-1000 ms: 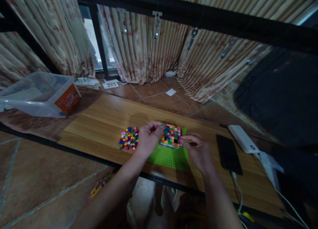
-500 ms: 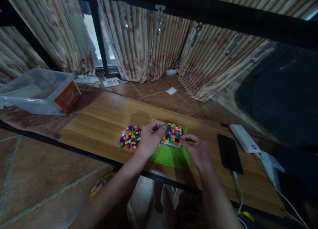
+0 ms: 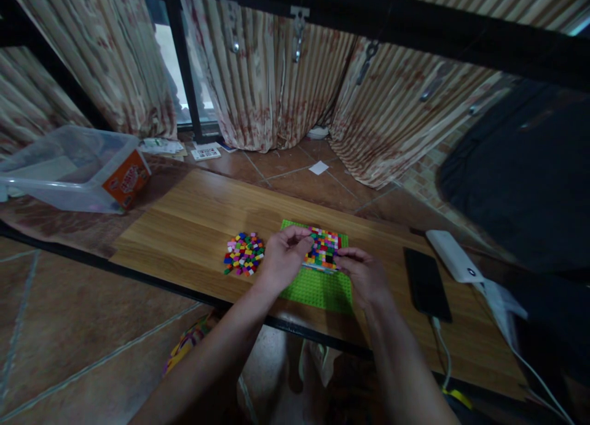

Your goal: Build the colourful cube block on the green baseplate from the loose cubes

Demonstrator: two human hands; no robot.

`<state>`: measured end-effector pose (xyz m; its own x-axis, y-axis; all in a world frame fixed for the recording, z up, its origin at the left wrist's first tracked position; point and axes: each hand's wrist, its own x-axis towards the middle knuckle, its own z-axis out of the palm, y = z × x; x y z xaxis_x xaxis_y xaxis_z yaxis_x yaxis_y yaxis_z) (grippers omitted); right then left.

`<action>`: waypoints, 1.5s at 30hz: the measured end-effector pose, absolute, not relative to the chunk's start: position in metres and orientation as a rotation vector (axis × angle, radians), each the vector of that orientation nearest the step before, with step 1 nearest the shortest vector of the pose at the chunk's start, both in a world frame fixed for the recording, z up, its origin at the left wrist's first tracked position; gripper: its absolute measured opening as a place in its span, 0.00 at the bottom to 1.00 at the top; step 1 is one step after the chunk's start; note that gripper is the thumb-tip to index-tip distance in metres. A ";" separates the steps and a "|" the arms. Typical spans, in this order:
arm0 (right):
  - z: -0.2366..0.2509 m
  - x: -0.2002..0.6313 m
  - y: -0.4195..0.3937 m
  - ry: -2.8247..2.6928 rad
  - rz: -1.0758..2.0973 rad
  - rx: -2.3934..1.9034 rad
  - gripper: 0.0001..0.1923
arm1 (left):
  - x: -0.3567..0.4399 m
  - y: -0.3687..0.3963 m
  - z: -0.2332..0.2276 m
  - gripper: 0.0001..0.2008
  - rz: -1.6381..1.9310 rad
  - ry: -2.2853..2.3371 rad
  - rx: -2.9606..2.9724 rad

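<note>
Already your left hand and right hand pinch the half-filled brick mosaic on the green baseplate; loose bricks remain nearby.

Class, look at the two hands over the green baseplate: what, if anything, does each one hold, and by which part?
Both the left hand and right hand pinch the multicoloured brick block by opposite side edges.

The counter is showing smooth, matt wood grain; the baseplate and small bricks are looking like plastic; the phone is gleaming glossy black.
</note>
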<state>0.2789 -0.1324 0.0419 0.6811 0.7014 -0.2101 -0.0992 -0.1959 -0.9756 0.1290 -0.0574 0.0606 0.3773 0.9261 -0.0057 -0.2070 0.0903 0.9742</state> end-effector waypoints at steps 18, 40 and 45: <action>0.061 0.263 -0.137 -1.245 0.275 -1.627 0.10 | 0.136 -0.070 0.060 0.07 0.882 0.745 1.378; 0.059 0.280 -0.140 -1.206 0.016 -1.697 0.07 | 0.134 -0.068 0.055 0.09 0.984 0.932 1.370; 0.056 0.289 -0.144 -1.229 0.126 -1.715 0.07 | 0.130 -0.062 0.054 0.11 0.978 0.950 1.401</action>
<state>0.2893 -0.1441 0.0561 0.4819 0.7664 0.4247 0.6646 -0.0038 -0.7472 0.1301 -0.0620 0.0543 0.3312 0.9426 0.0425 0.0151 -0.0504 0.9986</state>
